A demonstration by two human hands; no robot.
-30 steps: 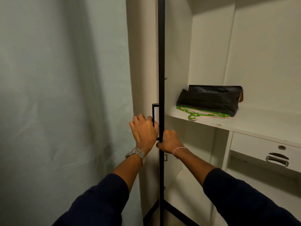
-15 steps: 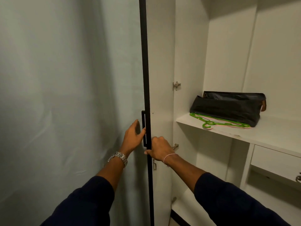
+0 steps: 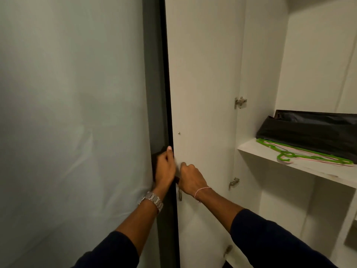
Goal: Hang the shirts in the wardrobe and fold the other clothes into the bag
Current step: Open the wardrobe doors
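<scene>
**Wardrobe door held at its edge; clothes not yet in hand**

Step in hand, as judged: opening the wardrobe, a preliminary to hanging and folding. No shirt or other garment is seen in the view.

The wardrobe door (image 3: 202, 113) stands wide open, its white inner face turned to the camera and its dark edge (image 3: 168, 93) close to the pale wall (image 3: 67, 113) on the far side of the door from the shelf. The left hand (image 3: 164, 167) is wrapped round the door edge at handle height, fingers (image 3: 170, 151) curled over it from the outer side; the handle itself is hidden behind the hand. The right hand (image 3: 190, 176) is set on the inner face just beside the edge, fingers bent and apparently pinching the edge or a dark part there; exactly what is gripped cannot be told. A watch (image 3: 152, 200) is worn on the left wrist, a thin bracelet (image 3: 201, 191) on the right.

Inside, away from the door, a white shelf (image 3: 270, 161) carries a black bag (image 3: 309, 128) lying on its side toward the back. Green hangers (image 3: 301, 156) lie flat on the shelf in front of the bag, touching it. Two hinges (image 3: 240, 102) are seen where the door meets the cabinet side.

Next move, as judged: both hands are to be released from the door, then hangers taken from the shelf and the clothes fetched from outside the view. The bag would need pulling forward and opening for the folded items.
</scene>
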